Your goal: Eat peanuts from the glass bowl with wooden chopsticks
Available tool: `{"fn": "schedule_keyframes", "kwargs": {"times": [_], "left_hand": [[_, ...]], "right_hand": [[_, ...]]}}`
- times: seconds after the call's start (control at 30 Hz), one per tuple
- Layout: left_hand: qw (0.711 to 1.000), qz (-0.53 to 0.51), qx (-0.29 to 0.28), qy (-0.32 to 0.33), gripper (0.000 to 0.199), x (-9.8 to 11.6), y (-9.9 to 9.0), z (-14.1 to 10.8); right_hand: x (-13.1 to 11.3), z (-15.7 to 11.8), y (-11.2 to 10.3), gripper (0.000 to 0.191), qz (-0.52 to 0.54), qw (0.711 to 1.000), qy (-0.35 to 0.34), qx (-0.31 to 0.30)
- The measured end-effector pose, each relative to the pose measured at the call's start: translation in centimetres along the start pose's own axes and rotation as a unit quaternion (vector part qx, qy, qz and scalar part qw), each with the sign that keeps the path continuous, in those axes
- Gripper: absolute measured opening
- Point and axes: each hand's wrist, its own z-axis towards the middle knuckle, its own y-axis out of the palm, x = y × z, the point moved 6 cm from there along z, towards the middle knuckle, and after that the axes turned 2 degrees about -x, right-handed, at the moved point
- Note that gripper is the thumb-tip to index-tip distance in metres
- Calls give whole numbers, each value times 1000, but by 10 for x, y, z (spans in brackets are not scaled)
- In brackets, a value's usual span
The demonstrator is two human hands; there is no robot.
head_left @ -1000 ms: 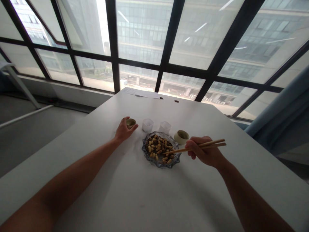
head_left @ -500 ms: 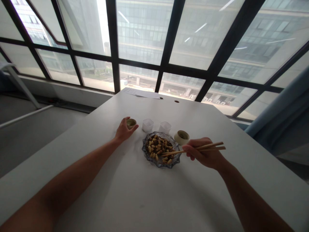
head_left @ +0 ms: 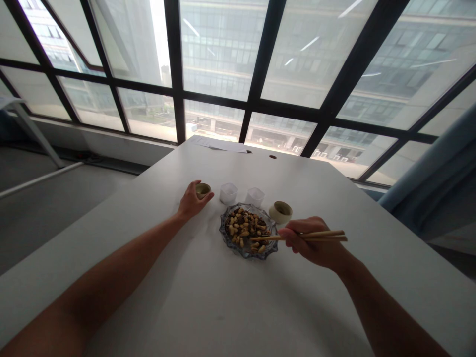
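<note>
My left hand is wrapped round a small greenish cup standing on the white table. A pair of wooden chopsticks is in my right hand, their tips close together over the peanuts. Those peanuts lie mixed with darker pieces in a scalloped glass bowl. Whether the tips pinch a piece is too small to tell. Just beyond my right fingers stands a second greenish cup. Two clear plastic cups sit in a row behind the bowl.
The white table reaches to the windows. Papers lie at its far edge, near two round holes. A blue curtain hangs on the right, and a white metal frame stands at the left.
The chopsticks have drawn closer together over the bowl, and my right hand has shifted slightly downward. My left hand keeps its place at the cup.
</note>
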Motion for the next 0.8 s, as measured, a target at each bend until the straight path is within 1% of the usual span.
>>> {"fn": "schedule_keyframes", "kwargs": {"times": [0.03, 0.1, 0.13, 0.17, 0.2, 0.23, 0.3, 0.37, 0.4, 0.43, 0.5, 0.57, 0.67, 0.8], "left_hand": [[1000, -1, 0, 0, 68, 0, 0, 0], [1000, -3, 1, 2, 68, 0, 0, 0], [1000, -4, 2, 3, 67, 0, 0, 0], [1000, -4, 5, 5, 67, 0, 0, 0], [1000, -4, 7, 7, 66, 0, 0, 1], [1000, -2, 8, 9, 66, 0, 0, 1], [1000, 7, 6, 6, 68, -1, 0, 0], [1000, 22, -6, -8, 72, -3, 1, 0], [999, 29, -13, -19, 74, -4, 1, 0], [999, 35, -20, -30, 76, -4, 1, -1], [998, 39, -28, -43, 80, -4, 1, -1], [999, 35, -21, -29, 83, 0, -1, -1], [999, 31, -2, 34, 80, 9, -4, -2], [993, 39, -1, 113, 73, 22, -6, -5]], "right_hand": [[7, 0, -3, 49, 28, 999, 24, 8], [27, -1, -10, 50, 97, 991, 80, 49], [41, -1, -14, 51, 137, 980, 111, 91], [56, -2, -18, 53, 176, 964, 135, 148], [72, -3, -19, 55, 217, 943, 151, 201], [88, -4, -18, 57, 264, 917, 164, 251], [118, -9, -6, 60, 355, 855, 194, 325], [142, -16, 12, 61, 415, 801, 222, 369], [150, -20, 21, 61, 434, 781, 237, 381], [156, -23, 29, 60, 449, 769, 244, 384], [162, -28, 40, 59, 469, 754, 255, 383], [164, -31, 44, 58, 471, 752, 253, 385], [164, -32, 43, 56, 461, 756, 239, 398], [165, -32, 44, 56, 460, 750, 237, 412]]}}
